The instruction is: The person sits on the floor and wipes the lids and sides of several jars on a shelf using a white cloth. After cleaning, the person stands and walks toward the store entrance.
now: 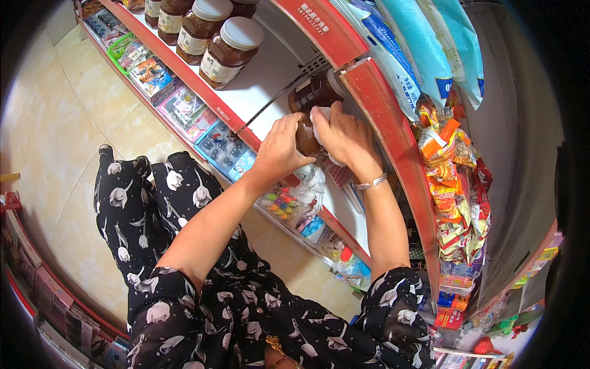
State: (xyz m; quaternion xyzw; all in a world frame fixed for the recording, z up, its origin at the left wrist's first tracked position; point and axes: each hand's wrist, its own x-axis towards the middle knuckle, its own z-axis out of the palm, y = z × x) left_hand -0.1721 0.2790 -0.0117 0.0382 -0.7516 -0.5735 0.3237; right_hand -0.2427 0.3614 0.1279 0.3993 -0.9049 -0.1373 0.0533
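Observation:
A brown-filled jar (308, 137) is held over the front part of a white shelf, tilted towards me. My left hand (282, 148) grips its side, thumb below and fingers above. My right hand (345, 133) presses a white cloth or tissue (319, 123) against the jar's other end, so its lid is hidden. Just behind my hands is another dark jar (308, 96), partly covered by the red shelf edge above. Further left on the shelf stand several upright brown jars (228, 55) with white lids and printed labels.
A red shelf edge (392, 133) runs close above my right forearm. Blue bags (415, 46) and orange snack packets (445, 170) fill the upper shelf. Below are boxed toys (223, 145), a crumpled white plastic bag (309, 184) and colourful beads (282, 203). Tiled floor (78, 115) shows at left.

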